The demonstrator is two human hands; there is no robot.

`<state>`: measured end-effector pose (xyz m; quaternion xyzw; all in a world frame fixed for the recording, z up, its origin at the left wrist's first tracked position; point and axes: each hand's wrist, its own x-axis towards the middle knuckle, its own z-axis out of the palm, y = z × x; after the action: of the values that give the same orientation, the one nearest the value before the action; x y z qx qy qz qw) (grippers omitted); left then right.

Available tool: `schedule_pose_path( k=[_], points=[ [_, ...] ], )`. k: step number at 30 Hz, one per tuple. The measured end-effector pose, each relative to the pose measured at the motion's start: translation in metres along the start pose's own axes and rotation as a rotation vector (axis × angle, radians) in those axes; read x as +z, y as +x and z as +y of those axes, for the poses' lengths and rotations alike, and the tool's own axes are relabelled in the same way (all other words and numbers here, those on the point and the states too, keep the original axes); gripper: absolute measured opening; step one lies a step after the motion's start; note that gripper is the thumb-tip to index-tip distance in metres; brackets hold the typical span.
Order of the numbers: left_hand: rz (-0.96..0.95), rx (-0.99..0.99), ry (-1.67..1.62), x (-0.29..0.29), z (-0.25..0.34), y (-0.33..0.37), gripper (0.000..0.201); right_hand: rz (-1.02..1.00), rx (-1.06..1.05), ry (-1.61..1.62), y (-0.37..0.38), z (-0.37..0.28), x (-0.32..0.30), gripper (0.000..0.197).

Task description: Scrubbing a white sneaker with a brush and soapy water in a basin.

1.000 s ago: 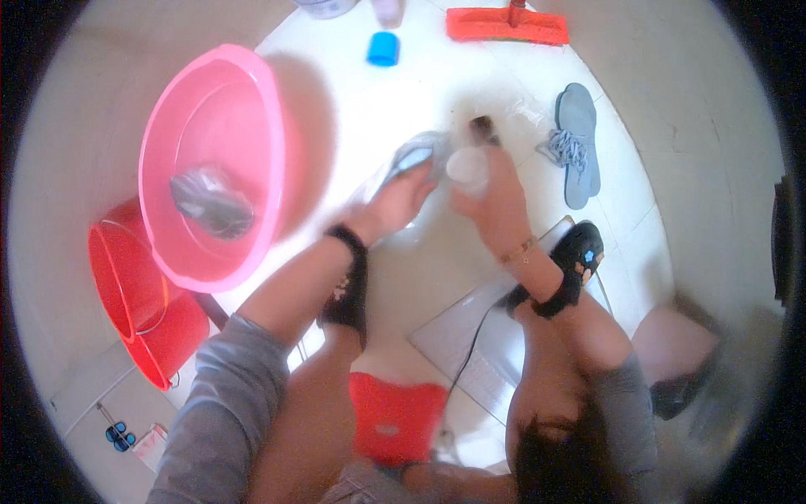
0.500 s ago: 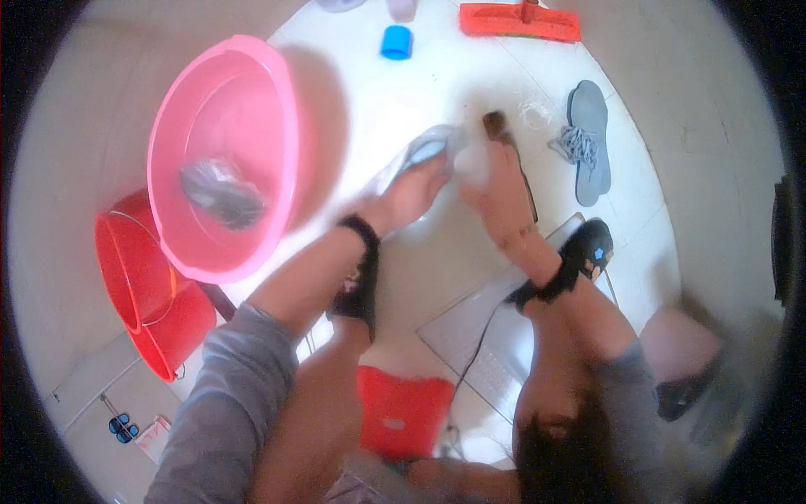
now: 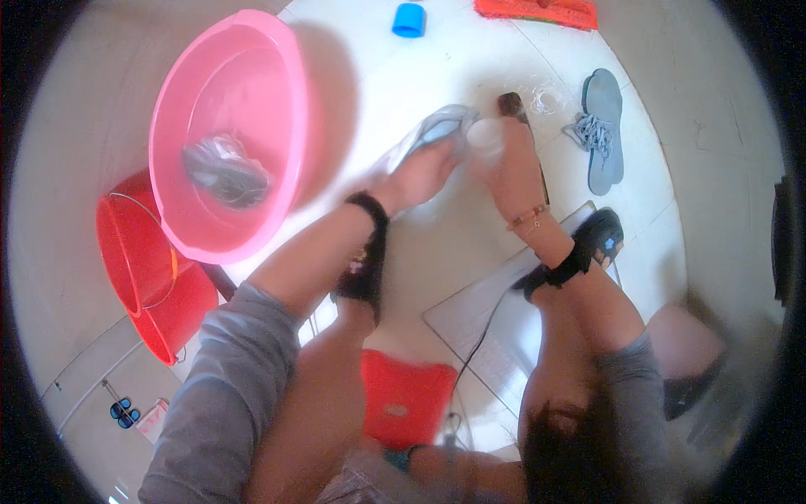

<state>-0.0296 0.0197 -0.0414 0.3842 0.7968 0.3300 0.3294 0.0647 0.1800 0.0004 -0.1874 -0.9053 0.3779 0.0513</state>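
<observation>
My left hand point(image 3: 424, 176) is closed around a wet grey shoe point(image 3: 445, 126) with a pale blue inside, held above the white tiled floor. My right hand point(image 3: 514, 172), beside the shoe's far end, grips what looks like a scrub brush point(image 3: 510, 104); its dark end sticks out past the fingers and its bristles are hidden. A whitish blur point(image 3: 485, 141), perhaps foam, shows between the hands. Another grey shoe point(image 3: 227, 172) lies in the pink basin point(image 3: 294, 126) to the left.
Grey insoles point(image 3: 601, 134) with laces point(image 3: 593, 133) on top lie at right, near some foam point(image 3: 544, 99). A blue cup point(image 3: 409, 20) and an orange-red broom head point(image 3: 537, 10) are farther off. Red buckets point(image 3: 126, 244) lean by the basin; a red stool point(image 3: 407, 395) stands below me.
The view has shifted slightly, so the floor things sit a little higher in it. Both hands keep their grips, close together, and the shoe stays between them.
</observation>
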Motion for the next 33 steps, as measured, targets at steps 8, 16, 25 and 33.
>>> schedule_pose_path(
  k=[8, 16, 25, 33],
  points=[
    [0.008, -0.048, 0.065, -0.006, 0.002, -0.003, 0.028, 0.392, -0.012, 0.069, 0.055, -0.022, -0.053, 0.061],
    [-0.014, -0.085, -0.034, -0.007, 0.017, -0.002, 0.023, 0.464, 0.045, 0.109, 0.142, 0.034, -0.039, 0.057],
    [0.027, -0.066, -0.048, -0.006, 0.012, -0.003, 0.023, 0.298, 0.079, 0.253, 0.135, 0.069, -0.039, 0.094],
    [-0.006, 0.088, 0.025, 0.003, 0.005, 0.002, 0.026, -0.200, 0.262, -0.393, -0.012, 0.080, -0.005, 0.059]
  ],
)
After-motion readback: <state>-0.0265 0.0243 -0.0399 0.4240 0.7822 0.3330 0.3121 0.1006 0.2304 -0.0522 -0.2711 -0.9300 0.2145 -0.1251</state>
